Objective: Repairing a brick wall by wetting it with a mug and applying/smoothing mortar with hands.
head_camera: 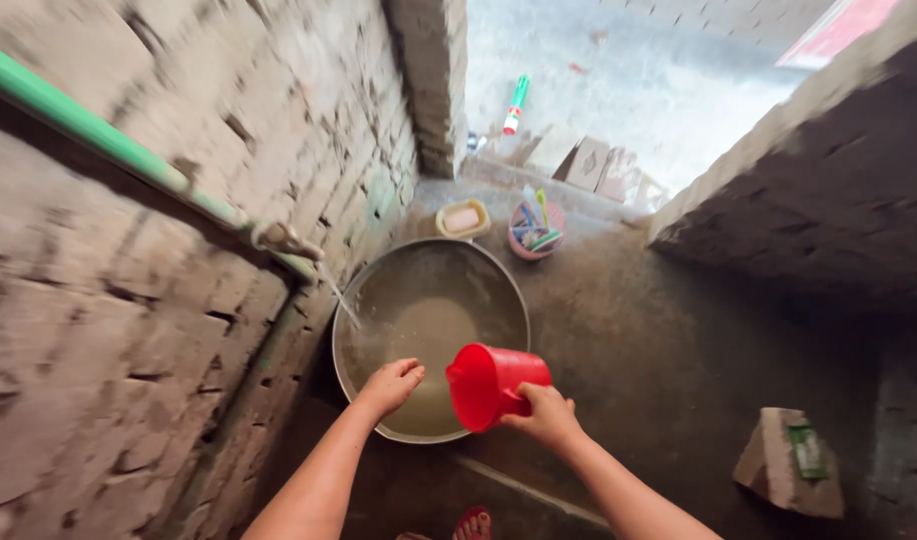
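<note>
A large round metal basin sits on the floor below a tap, half full of murky water. A thin stream runs from the tap into it. My right hand grips the handle of a red plastic jug, tilted with its mouth toward the basin, over the near rim. My left hand hovers over the basin's near left side, fingers curled loosely, holding nothing.
A brick wall with a green pipe runs along the left. Behind the basin stand a soap dish and a pink cup of brushes. A brick lies at right; a low wall rises beyond. A red sandal shows below.
</note>
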